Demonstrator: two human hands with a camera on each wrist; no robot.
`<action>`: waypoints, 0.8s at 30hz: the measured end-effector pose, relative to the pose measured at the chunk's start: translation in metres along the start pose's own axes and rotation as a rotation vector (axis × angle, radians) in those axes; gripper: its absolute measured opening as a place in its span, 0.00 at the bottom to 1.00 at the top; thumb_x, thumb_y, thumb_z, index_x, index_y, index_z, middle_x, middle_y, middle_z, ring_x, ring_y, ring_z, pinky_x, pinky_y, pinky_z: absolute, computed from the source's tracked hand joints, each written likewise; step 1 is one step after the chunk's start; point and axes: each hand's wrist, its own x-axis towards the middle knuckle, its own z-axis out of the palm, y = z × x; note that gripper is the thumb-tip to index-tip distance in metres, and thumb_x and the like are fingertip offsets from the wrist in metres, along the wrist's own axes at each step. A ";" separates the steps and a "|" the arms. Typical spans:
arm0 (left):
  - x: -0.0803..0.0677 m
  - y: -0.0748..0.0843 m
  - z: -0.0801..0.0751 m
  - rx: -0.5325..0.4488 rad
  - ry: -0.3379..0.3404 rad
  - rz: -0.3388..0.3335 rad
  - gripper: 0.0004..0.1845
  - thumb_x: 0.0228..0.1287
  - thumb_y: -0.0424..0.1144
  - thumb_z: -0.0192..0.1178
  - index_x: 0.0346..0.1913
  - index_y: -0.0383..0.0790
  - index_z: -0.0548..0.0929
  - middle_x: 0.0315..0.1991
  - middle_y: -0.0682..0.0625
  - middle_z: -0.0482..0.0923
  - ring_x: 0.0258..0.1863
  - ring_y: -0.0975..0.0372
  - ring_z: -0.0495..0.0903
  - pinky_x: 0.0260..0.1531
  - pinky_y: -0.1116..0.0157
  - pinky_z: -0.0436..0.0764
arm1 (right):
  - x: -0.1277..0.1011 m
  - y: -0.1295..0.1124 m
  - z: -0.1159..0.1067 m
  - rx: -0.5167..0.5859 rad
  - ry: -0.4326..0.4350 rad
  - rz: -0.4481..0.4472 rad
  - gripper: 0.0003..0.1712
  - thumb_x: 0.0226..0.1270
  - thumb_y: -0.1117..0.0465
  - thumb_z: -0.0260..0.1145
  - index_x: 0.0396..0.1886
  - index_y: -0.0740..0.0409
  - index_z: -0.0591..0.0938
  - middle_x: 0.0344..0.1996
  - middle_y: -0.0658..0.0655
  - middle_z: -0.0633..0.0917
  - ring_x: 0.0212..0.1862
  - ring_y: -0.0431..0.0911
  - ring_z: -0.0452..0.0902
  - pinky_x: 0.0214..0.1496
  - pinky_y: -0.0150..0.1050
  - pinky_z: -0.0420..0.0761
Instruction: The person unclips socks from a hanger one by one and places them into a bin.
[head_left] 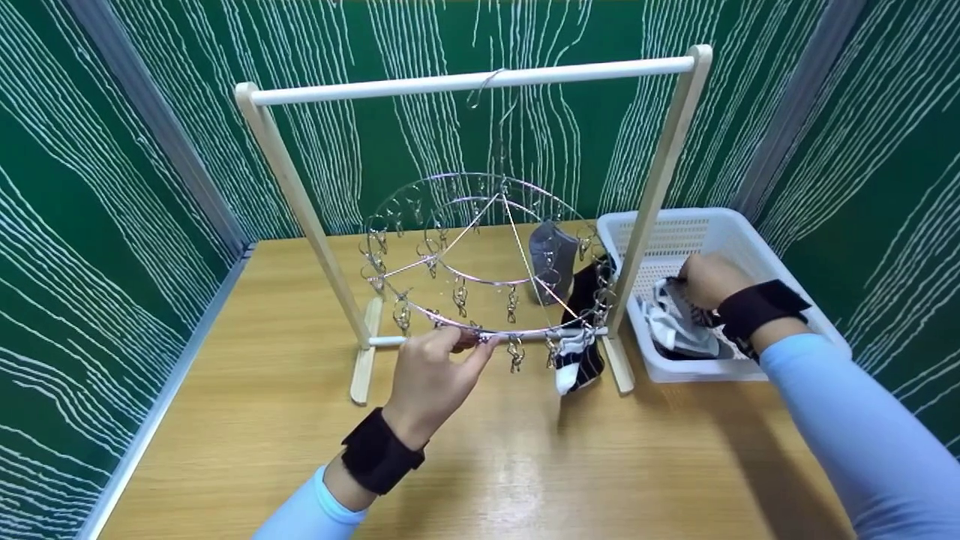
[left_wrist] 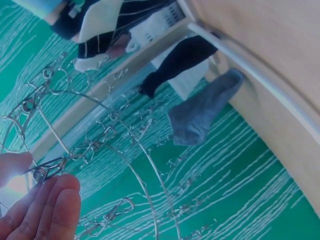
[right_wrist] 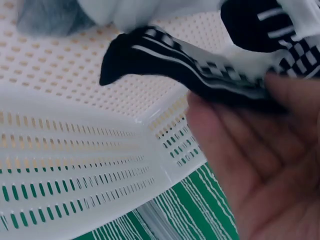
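L hand [head_left: 431, 375] is up at the near rim of the round steel wire sock hanger [head_left: 480, 255], thumb & fingers pinched on one small metal spring clip [left_wrist: 47, 169] at the front of the ring; wrist view shows the clip squeezed between thumb and fingertips [left_wrist: 60, 192]. Hanger dangles by its hook from the white crossbar of a pale wooden rack [head_left: 465, 79], which stands on the light wood tabletop [head_left: 262, 390].

R hand [head_left: 709, 279] is down inside the white perforated plastic basket [head_left: 750, 240], to the right of the rack. Fingers are curled round a black sock with white stripes & checker pattern [right_wrist: 200, 70], gripping it at one end; the rest of the sock sticks out free above the basket floor. More socks, white/grey/black, lie in a heap [head_left: 679, 330] under & beside that hand.

Already clipped on the hanger: a grey sock [head_left: 551, 259] at the back right, a black sock [head_left: 589, 289] next to it, & a black-and-white striped sock [head_left: 576, 360] at the front right, hanging low, near the rack's right foot.

Both wrists wear black straps, sleeves light blue. Green walls w/ white wavy lines surround the table.
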 end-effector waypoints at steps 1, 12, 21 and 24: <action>0.000 0.000 0.000 -0.004 -0.001 -0.001 0.09 0.63 0.36 0.80 0.33 0.35 0.90 0.30 0.45 0.92 0.29 0.58 0.92 0.33 0.60 0.91 | 0.001 0.000 0.003 0.005 -0.031 -0.007 0.19 0.68 0.67 0.67 0.15 0.60 0.79 0.13 0.50 0.76 0.20 0.47 0.72 0.26 0.41 0.70; -0.001 -0.003 -0.004 0.004 -0.003 -0.025 0.10 0.63 0.36 0.79 0.33 0.35 0.89 0.30 0.45 0.92 0.29 0.56 0.92 0.34 0.60 0.92 | 0.003 -0.014 0.005 0.009 -0.142 -0.137 0.14 0.63 0.68 0.70 0.17 0.61 0.82 0.15 0.46 0.75 0.22 0.43 0.67 0.28 0.38 0.69; -0.003 -0.010 -0.006 0.002 0.003 -0.039 0.09 0.64 0.35 0.79 0.32 0.34 0.89 0.30 0.45 0.92 0.28 0.55 0.91 0.33 0.58 0.91 | -0.008 -0.033 -0.020 0.112 -0.067 -0.142 0.09 0.72 0.65 0.72 0.36 0.68 0.92 0.31 0.62 0.92 0.32 0.49 0.86 0.41 0.52 0.88; -0.003 -0.012 -0.007 0.005 0.006 -0.040 0.08 0.63 0.35 0.79 0.32 0.35 0.89 0.30 0.46 0.92 0.28 0.55 0.91 0.33 0.58 0.91 | -0.018 -0.044 -0.030 0.152 -0.012 -0.146 0.09 0.74 0.65 0.71 0.42 0.69 0.92 0.38 0.66 0.94 0.35 0.52 0.90 0.42 0.47 0.90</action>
